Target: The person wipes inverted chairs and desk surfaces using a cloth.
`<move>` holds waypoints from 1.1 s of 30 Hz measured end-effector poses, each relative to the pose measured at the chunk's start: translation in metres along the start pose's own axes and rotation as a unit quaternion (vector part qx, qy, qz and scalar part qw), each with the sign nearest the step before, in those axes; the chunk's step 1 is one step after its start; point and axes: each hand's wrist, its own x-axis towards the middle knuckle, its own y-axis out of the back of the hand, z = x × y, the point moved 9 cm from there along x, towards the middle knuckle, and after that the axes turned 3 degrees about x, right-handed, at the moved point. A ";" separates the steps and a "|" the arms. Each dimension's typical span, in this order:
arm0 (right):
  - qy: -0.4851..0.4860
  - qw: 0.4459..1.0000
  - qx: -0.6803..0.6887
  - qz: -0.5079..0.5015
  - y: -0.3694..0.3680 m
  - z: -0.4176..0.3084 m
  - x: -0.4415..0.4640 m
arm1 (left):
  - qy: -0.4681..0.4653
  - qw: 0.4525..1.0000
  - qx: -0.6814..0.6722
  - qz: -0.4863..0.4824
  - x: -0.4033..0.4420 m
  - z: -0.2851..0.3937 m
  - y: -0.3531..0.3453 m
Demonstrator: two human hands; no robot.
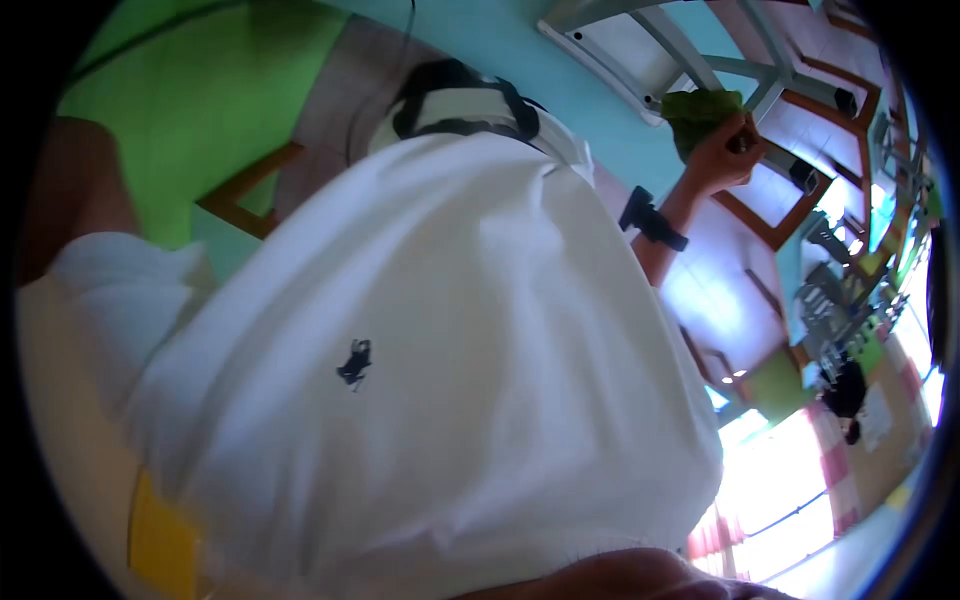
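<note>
Out to the right, my right hand [725, 158] is closed around a crumpled dark green cloth [697, 118], which hangs off the far side of the fingers. A dark wristwatch [651, 219] is strapped on that wrist. My left arm [88, 190] comes out of a white sleeve at the left edge, and its hand is out of sight. My white shirt [440, 330], with a small dark emblem, fills the middle of the view.
A grey-framed table [690, 50] stands beyond my right hand. Wooden-framed furniture [770, 215] lines the right side, with bright windows [775, 490] and red-checked curtains below. Green mat [220, 100] covers floor at the upper left. A thin cable [378, 88] runs near my waist.
</note>
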 end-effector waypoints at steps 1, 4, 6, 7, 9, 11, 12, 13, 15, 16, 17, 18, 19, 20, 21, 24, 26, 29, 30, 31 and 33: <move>-0.035 0.998 -0.023 -0.043 0.001 -0.002 0.001 | 0.021 1.000 0.014 0.002 -0.010 -0.009 0.003; 0.011 0.998 -0.028 -0.048 -0.018 -0.009 0.005 | 0.030 0.998 0.049 0.015 -0.018 -0.024 0.014; 0.026 0.997 0.014 -0.071 -0.021 -0.024 -0.008 | 0.021 0.997 0.067 0.027 -0.017 -0.024 0.023; 0.049 0.995 0.031 -0.087 -0.028 -0.029 -0.006 | 0.020 0.997 0.069 0.034 -0.018 -0.024 0.025; 0.034 0.994 0.031 -0.095 -0.028 -0.029 0.000 | 0.026 0.997 0.065 0.040 -0.018 -0.028 0.025; 0.017 0.993 0.015 -0.118 -0.016 -0.029 0.001 | 0.030 0.997 0.063 0.041 -0.020 -0.033 0.028; -0.010 0.992 0.004 -0.123 -0.015 -0.026 0.002 | 0.029 0.996 0.065 0.045 -0.017 -0.035 0.031; -0.038 0.992 -0.002 -0.120 -0.020 -0.021 0.004 | 0.025 0.996 0.068 0.047 -0.014 -0.036 0.032; -0.009 0.994 -0.010 -0.110 -0.020 -0.018 0.005 | 0.027 0.996 0.067 0.054 -0.014 -0.041 0.037; -0.020 0.993 -0.015 -0.114 -0.020 -0.014 0.004 | 0.028 0.996 0.065 0.055 -0.011 -0.043 0.037; -0.035 0.993 -0.016 -0.113 -0.022 -0.009 0.004 | 0.028 0.996 0.066 0.055 -0.008 -0.047 0.035; -0.023 0.994 -0.015 -0.110 -0.024 -0.012 0.005 | 0.021 0.996 0.067 0.055 -0.004 -0.049 0.037; -0.031 0.995 -0.014 -0.096 -0.024 -0.014 0.007 | 0.009 0.996 0.064 0.056 0.002 -0.049 0.035; -0.028 0.993 -0.016 -0.116 -0.031 -0.022 0.010 | -0.002 0.996 0.065 0.054 0.007 -0.049 0.033; -0.029 0.989 -0.012 -0.144 -0.041 -0.031 0.006 | -0.013 0.996 0.067 0.053 0.013 -0.047 0.034; -0.048 0.979 0.039 -0.196 -0.068 -0.063 0.001 | -0.027 0.996 0.059 0.054 0.024 -0.049 0.031; -0.019 0.975 0.050 -0.216 -0.080 -0.087 -0.001 | -0.035 0.996 0.055 0.058 0.037 -0.054 0.030; -0.026 0.976 0.040 -0.214 -0.088 -0.076 0.006 | -0.041 0.994 0.055 0.088 0.044 -0.062 0.039; -0.059 0.976 0.038 -0.207 -0.087 -0.078 0.009 | -0.055 0.993 0.049 0.094 0.050 -0.060 0.039; -0.071 0.976 0.034 -0.203 -0.090 -0.081 0.010 | -0.073 0.991 0.039 0.102 0.057 -0.054 0.036; -0.009 0.991 0.101 -0.084 -0.077 -0.108 -0.005 | -0.132 0.986 0.011 0.106 0.078 -0.038 0.029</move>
